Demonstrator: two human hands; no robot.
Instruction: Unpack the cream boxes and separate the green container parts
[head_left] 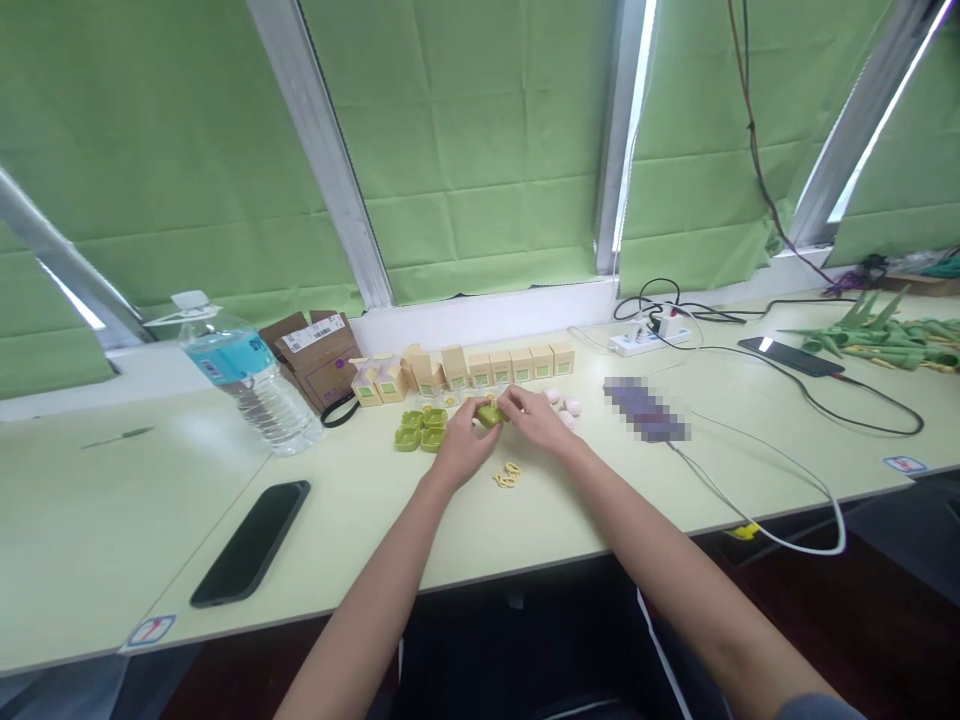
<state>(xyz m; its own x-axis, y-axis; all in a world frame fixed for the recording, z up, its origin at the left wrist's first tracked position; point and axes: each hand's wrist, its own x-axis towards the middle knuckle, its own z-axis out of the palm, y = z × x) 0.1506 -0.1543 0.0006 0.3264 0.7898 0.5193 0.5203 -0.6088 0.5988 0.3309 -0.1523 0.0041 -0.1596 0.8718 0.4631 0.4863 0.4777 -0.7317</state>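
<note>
Between both hands, just above the table, is a small green piece [490, 413] that looks like a little cup or case. My left hand [466, 440] is closed around its left side. From the right, the fingertips of my right hand [534, 415] pinch at its edge; whether they also hold a smaller part is too small to tell. Several similar green square cups [420, 428] sit just left of my left hand. Below the hands lie several small yellow ring-like pieces [508, 476]. Pale pink rounded pieces [571, 408] are partly hidden behind my right hand.
A row of small cream boxes [521, 367] stands behind the hands. To the left are a water bottle [259, 385], a brown carton [319, 365] and a black phone [251, 543]. On the right lie a cabled phone [791, 357], a power strip [649, 340] and green pointed pieces [892, 335].
</note>
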